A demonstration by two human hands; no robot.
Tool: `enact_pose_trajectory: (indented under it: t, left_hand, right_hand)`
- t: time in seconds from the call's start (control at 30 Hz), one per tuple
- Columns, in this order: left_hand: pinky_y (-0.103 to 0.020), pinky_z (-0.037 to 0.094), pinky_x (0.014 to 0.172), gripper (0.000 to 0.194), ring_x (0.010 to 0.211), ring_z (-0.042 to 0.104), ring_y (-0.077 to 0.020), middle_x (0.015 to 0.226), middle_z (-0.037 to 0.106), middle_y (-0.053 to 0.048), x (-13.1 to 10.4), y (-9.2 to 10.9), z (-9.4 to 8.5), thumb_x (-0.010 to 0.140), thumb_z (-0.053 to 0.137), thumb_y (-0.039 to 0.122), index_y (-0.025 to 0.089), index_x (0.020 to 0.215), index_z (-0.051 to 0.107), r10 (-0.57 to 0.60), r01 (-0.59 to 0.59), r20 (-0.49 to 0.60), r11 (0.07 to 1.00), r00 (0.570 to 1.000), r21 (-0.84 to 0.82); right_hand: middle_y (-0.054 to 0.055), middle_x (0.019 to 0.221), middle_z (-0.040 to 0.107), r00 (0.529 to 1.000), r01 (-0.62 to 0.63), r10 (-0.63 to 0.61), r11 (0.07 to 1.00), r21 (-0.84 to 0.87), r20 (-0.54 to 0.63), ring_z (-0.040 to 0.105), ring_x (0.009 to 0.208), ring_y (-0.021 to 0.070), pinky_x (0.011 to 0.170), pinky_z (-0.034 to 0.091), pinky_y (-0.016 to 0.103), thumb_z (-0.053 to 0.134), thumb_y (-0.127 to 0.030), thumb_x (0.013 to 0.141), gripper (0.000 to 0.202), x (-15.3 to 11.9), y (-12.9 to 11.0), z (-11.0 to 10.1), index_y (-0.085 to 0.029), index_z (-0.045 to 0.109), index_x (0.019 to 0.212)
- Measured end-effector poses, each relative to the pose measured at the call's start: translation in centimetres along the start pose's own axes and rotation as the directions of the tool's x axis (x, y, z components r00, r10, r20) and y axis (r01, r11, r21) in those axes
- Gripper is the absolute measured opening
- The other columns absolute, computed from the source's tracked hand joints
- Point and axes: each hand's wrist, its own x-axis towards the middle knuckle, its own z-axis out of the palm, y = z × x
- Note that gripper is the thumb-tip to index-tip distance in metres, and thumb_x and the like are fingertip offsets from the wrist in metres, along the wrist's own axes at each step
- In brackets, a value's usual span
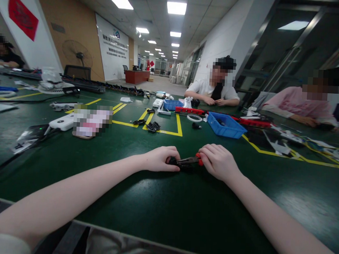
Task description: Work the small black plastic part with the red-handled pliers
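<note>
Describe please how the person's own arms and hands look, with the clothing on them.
The left hand and right hand wear no gloves. The left arm and right arm are bare along the forearm, with no watch, bracelet or cable visible. A pale, loose sleeve shows at the lower left corner; the right sleeve is out of view.

One view only: head cam, worn on the person at the near table edge. Faces forward, tipped down a bit. Arms enter from both lower corners; hands mid-frame, close. Green table fills the lower half, blue bin farther out. Two people across, one at far left, then room depth to the red desk and ceiling lights. No second view, so no overlap.
</note>
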Motion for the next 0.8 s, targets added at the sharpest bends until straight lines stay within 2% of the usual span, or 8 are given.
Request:
enact_pose_trajectory:
  t: [0.33, 0.6, 0.8]
  left_hand:
    - [-0.022, 0.041, 0.063, 0.021, 0.072, 0.05, -0.0102, 0.098, 0.053, -0.002, -0.04, -0.14, 0.01, 0.084, 0.066, 0.034, 0.015, 0.094, 0.062, 0.023, -0.023, 0.005, 0.999, 1.0, 0.03]
    - [-0.023, 0.042, 0.066, 0.023, 0.074, 0.052, -0.0111, 0.101, 0.054, -0.003, -0.06, 0.09, -0.04, 0.085, 0.065, 0.034, 0.017, 0.1, 0.062, 0.028, -0.029, 0.015, 0.998, 0.999, 0.062]
    - [-0.024, 0.041, 0.066, 0.024, 0.073, 0.053, -0.0113, 0.104, 0.056, -0.003, -0.07, 0.03, 0.08, 0.087, 0.063, 0.036, 0.019, 0.103, 0.06, 0.064, -0.066, 0.012, 0.982, 0.998, 0.175]
  right_hand:
    - [0.007, 0.077, 0.061, 0.999, 0.019, -0.019, 1.0, 0.014, 0.031, 0.051, 0.068, 0.0164, 0.068, 0.035, 0.031, 0.037, -0.024, 0.096, 0.029, 0.02, -0.07, 0.22, -0.016, 0.059, 0.08]
    - [0.006, 0.076, 0.062, 0.999, 0.022, -0.021, 1.0, -0.009, 0.026, 0.052, 0.068, 0.0165, 0.068, 0.034, 0.031, 0.038, -0.026, 0.096, 0.028, -0.08, 0.63, -0.2, -0.017, 0.059, 0.08]
    - [0.006, 0.078, 0.063, 0.999, 0.019, -0.018, 1.0, -0.007, 0.034, 0.054, 0.07, 0.0167, 0.069, 0.035, 0.031, 0.039, -0.025, 0.095, 0.027, -0.2, 0.86, -0.36, -0.016, 0.06, 0.081]
